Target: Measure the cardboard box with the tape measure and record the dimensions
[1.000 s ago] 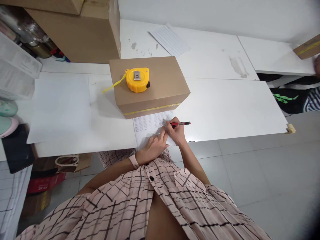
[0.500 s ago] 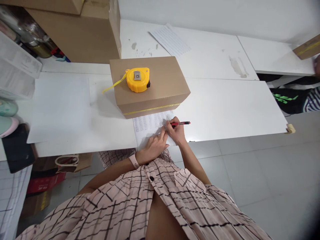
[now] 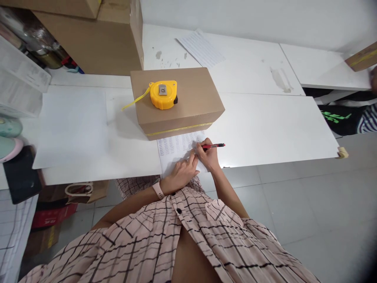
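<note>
My right hand grips a red and black pen, its tip on a sheet of paper with columns of handwriting. Flat on the lower part of that sheet lies my left hand, fingers stretched out close to the pen tip. The sheet's upper edge is hidden by a cardboard box with a yellow tape strip along its front. On top of the box, towards its left, rests a yellow tape measure with a yellow wrist strap.
Blank white paper lies on the left of the white table. Behind are a larger cardboard box and another written sheet. A black phone-like slab sits at the left edge. A person's striped sleeve shows far right.
The whole view has shifted very slightly. Both hands, the pen and the paper keep nearly the same positions.
</note>
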A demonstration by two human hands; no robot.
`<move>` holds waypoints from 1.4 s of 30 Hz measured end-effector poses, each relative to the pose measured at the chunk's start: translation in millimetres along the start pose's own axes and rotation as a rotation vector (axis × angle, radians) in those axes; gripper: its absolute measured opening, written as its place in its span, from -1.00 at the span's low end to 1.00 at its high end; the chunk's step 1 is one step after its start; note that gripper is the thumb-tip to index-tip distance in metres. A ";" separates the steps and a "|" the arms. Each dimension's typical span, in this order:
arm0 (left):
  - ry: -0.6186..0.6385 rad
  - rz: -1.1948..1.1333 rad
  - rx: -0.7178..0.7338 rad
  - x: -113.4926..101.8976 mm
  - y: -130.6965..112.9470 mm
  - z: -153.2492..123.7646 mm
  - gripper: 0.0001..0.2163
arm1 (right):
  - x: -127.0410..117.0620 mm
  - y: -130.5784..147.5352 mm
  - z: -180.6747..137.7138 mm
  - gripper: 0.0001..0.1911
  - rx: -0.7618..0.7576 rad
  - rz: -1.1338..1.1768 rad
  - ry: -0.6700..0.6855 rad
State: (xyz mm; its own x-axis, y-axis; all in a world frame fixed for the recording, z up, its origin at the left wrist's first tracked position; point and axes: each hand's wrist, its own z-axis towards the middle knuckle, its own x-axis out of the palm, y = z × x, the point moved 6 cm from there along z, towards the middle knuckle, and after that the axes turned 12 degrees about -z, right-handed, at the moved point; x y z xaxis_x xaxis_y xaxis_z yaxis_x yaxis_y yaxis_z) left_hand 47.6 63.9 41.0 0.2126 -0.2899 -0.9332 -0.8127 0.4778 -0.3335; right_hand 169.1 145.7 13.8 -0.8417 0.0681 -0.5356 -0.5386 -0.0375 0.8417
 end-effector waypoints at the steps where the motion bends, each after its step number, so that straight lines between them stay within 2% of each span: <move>1: -0.003 0.001 0.003 -0.7 -0.4 -0.1 -0.45 | -0.5 1.0 0.1 -0.71 -0.004 0.001 -0.002; 12: 0.022 0.028 0.000 3.0 0.5 3.4 -0.45 | -1.7 0.4 -0.2 -0.71 0.004 0.016 -0.009; 21: 0.023 0.026 -0.003 -2.4 -1.8 1.9 -0.44 | -3.7 2.5 -0.5 -0.72 0.044 0.010 -0.011; 28: 0.074 -0.007 -0.029 -8.8 -3.3 4.3 -0.44 | -3.7 -0.5 -0.3 -0.72 0.030 -0.009 -0.023; 33: 0.026 -0.008 -0.008 -7.1 -2.6 2.5 -0.44 | -3.4 1.2 -0.6 -0.73 0.031 -0.007 -0.010; 42: 0.020 -0.042 -0.019 -4.7 -1.0 3.9 -0.44 | -5.9 1.1 -1.1 -0.72 0.049 -0.002 -0.043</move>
State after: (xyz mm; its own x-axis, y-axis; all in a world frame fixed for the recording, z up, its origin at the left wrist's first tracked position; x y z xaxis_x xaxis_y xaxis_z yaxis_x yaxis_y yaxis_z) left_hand 49.5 68.1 45.2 0.2361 -0.3263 -0.9153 -0.8136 0.4487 -0.3698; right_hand 173.4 144.2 17.8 -0.8379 0.1112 -0.5344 -0.5367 0.0113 0.8437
